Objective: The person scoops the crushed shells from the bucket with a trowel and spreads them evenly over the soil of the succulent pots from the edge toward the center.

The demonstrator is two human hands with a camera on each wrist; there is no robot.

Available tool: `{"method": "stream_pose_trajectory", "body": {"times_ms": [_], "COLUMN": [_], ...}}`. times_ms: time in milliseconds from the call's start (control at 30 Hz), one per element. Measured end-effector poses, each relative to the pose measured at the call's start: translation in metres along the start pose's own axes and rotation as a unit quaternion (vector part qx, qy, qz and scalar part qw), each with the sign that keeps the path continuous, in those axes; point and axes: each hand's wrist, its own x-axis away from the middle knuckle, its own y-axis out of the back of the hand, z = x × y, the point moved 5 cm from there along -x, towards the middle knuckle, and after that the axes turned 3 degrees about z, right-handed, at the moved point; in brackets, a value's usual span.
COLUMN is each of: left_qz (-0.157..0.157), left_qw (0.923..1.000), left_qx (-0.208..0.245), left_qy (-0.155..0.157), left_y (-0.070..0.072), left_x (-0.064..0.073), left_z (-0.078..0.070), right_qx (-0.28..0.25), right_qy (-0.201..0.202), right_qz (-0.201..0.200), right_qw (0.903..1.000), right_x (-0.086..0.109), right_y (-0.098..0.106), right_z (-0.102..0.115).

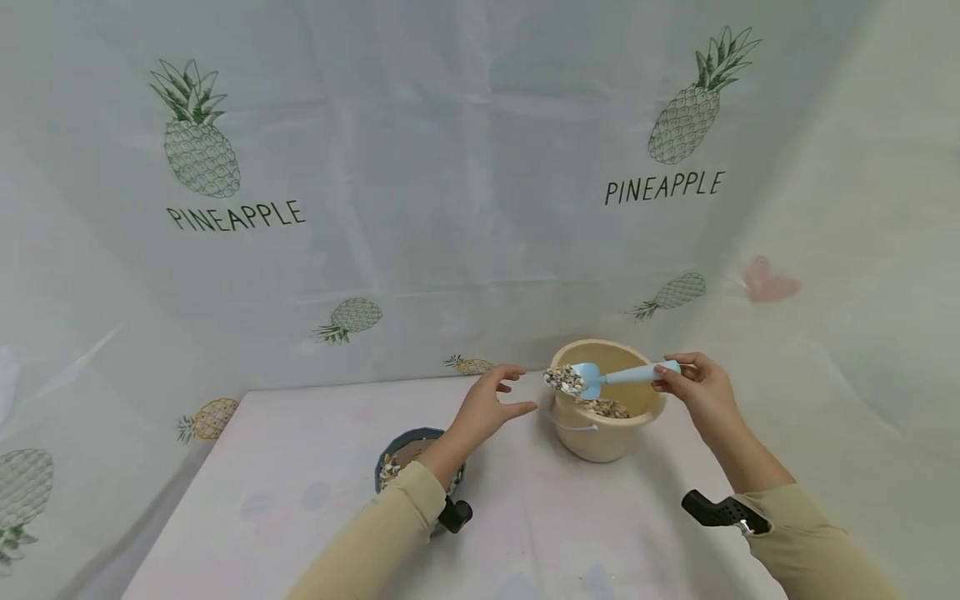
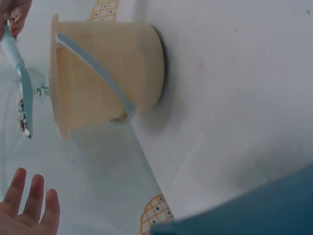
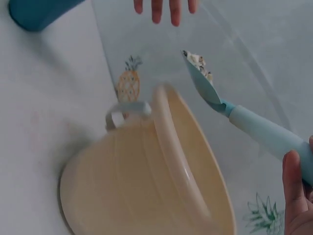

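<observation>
My right hand (image 1: 701, 390) grips the handle of a light blue shovel (image 1: 630, 375), held level over the rim of a cream bucket (image 1: 596, 440). Small mixed pebbles (image 1: 564, 381) are heaped on the shovel's blade, and more pebbles (image 1: 604, 408) lie inside the bucket. Left of the blade, my left hand (image 1: 487, 402) hovers with fingers and thumb apart, touching nothing. Below that forearm stands a dark blue pot (image 1: 411, 436) with pebbles in it, partly hidden by the arm. The left wrist view shows the loaded shovel (image 2: 27, 98) beside the bucket's mouth.
A white cloth-covered table (image 1: 315, 467) carries the bucket and the pot. Behind it hangs a pale curtain (image 1: 465, 208) printed with pineapples. The bucket's light handle (image 2: 93, 63) hangs down its side.
</observation>
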Motion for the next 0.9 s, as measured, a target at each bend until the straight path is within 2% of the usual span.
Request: {"method": "stream_pose_trajectory", "body": {"times_ms": [133, 333, 500, 600, 733, 900], "left_qz": [0.006, 0.021, 0.012, 0.005, -0.022, -0.086], "left_qw": [1.0000, 0.9997, 0.9996, 0.9993, 0.9990, 0.9963], "left_qx": [0.008, 0.015, 0.022, 0.034, 0.038, -0.009], "left_qy": [0.000, -0.004, -0.014, -0.017, -0.012, 0.003], "left_y": [0.011, 0.030, 0.047, 0.057, 0.071, 0.085], "left_x": [0.017, 0.060, 0.084, 0.096, 0.113, 0.135], "left_z": [0.002, 0.008, 0.015, 0.022, 0.033, 0.042], "right_qx": [0.015, 0.055, 0.041, 0.018, 0.006, 0.012], "right_qy": [-0.014, -0.036, -0.037, -0.037, -0.043, -0.057], "right_qz": [0.008, 0.027, 0.043, 0.038, 0.019, -0.009], "right_qw": [0.9998, 0.9975, 0.9976, 0.9984, 0.9989, 0.9983], "right_x": [0.004, 0.017, 0.026, 0.033, 0.043, 0.058], "right_y": [-0.022, -0.057, -0.081, -0.096, -0.113, -0.131], "right_z": [-0.004, -0.013, -0.019, -0.026, -0.037, -0.045]}}
